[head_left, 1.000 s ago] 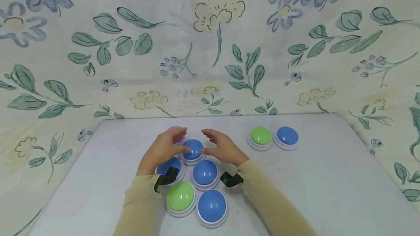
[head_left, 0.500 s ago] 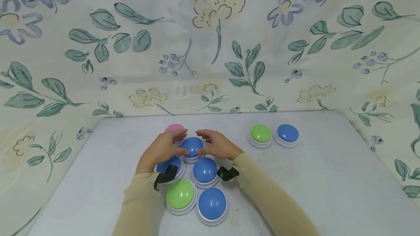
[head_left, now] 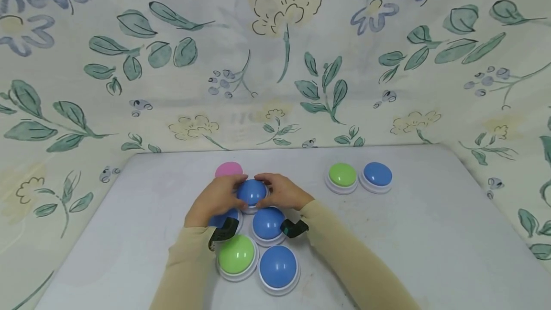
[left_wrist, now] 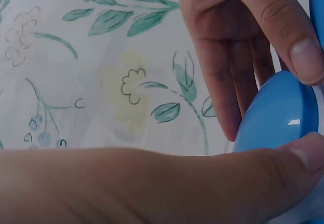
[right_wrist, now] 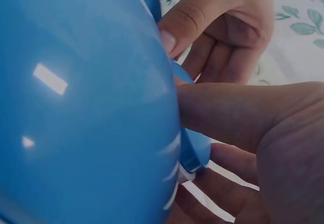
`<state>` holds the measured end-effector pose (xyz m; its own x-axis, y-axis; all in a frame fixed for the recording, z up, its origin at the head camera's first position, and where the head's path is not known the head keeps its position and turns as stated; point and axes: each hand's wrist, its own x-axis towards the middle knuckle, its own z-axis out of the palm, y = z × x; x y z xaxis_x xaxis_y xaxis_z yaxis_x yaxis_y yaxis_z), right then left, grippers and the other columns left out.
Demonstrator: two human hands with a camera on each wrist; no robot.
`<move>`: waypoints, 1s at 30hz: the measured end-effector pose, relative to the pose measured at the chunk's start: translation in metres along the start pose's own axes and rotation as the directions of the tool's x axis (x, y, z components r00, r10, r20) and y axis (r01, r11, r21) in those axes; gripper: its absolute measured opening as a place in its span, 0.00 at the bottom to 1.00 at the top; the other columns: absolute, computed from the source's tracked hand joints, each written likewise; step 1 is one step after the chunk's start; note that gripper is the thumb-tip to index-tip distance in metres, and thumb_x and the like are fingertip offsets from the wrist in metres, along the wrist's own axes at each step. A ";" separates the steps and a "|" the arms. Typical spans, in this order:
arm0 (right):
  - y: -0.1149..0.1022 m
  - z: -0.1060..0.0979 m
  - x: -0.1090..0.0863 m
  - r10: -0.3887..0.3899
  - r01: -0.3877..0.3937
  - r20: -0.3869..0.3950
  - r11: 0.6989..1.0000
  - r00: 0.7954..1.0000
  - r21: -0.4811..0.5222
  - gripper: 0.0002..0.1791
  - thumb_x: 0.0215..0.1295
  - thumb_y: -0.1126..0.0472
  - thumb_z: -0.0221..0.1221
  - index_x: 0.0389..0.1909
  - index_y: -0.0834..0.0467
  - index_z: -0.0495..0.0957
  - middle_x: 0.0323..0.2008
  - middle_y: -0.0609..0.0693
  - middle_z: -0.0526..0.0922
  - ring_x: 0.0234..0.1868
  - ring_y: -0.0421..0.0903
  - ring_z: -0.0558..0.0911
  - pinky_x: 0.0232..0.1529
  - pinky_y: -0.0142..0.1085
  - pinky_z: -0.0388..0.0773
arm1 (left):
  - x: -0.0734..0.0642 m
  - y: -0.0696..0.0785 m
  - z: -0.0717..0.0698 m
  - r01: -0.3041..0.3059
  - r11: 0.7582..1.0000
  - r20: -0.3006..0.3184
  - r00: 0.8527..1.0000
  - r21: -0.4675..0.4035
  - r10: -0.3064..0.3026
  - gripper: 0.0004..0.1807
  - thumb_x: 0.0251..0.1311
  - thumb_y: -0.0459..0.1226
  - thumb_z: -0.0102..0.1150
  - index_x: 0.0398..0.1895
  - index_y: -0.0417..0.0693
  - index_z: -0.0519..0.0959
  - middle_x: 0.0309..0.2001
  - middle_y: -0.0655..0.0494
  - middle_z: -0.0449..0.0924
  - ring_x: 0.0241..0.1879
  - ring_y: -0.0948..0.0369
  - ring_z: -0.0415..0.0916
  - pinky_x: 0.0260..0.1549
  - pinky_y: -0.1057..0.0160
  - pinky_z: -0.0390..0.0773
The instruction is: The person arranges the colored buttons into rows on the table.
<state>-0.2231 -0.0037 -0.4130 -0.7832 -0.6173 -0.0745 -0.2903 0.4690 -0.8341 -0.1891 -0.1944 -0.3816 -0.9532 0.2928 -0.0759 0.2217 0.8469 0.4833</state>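
A blue dome push button (head_left: 251,192) on a white base stands on the table, with my two hands round it. My left hand (head_left: 218,197) grips its left side, thumb at the front and fingers behind. On its right side my right hand (head_left: 287,193) grips it the same way. Both thumbs are against the dome's near side in the left wrist view, where the blue push button (left_wrist: 278,113) is partly covered. Another blue push button (head_left: 269,223) sits just in front. One more blue push button (head_left: 221,218) lies beneath my left wrist, partly hidden.
A pink push button (head_left: 229,169) stands behind my left hand. Nearer are a green push button (head_left: 236,254) and a blue one (head_left: 278,267). A green push button (head_left: 342,174) and a blue one (head_left: 377,174) stand at the back right of the white table (head_left: 413,243).
Both hands have closed in on the blue push button; the right hand moved left and its fingers now meet the button. The other push buttons stay in place.
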 end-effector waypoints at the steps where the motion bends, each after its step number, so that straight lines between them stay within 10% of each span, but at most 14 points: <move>1: 0.000 0.001 0.000 0.006 -0.006 -0.003 1.000 1.000 0.001 0.40 0.48 0.61 0.69 0.64 0.60 0.63 0.61 0.54 0.70 0.61 0.50 0.69 0.60 0.41 0.69 | 0.000 0.001 0.000 0.003 1.000 -0.006 1.000 0.016 -0.003 0.38 0.41 0.35 0.72 0.59 0.34 0.69 0.55 0.41 0.74 0.55 0.47 0.71 0.57 0.49 0.68; 30: -0.001 -0.002 -0.004 0.012 -0.020 -0.078 0.995 0.997 -0.096 0.39 0.51 0.55 0.68 0.65 0.56 0.64 0.59 0.53 0.72 0.56 0.49 0.74 0.54 0.37 0.74 | 0.001 0.010 -0.002 -0.065 0.996 -0.012 0.998 0.063 0.066 0.38 0.41 0.34 0.72 0.59 0.34 0.69 0.52 0.43 0.76 0.51 0.50 0.74 0.53 0.50 0.72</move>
<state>-0.2205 -0.0002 -0.4105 -0.8273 -0.5603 -0.0419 -0.3260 0.5395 -0.7763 -0.1878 -0.1864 -0.3754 -0.9388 0.3429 -0.0330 0.2961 0.8524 0.4309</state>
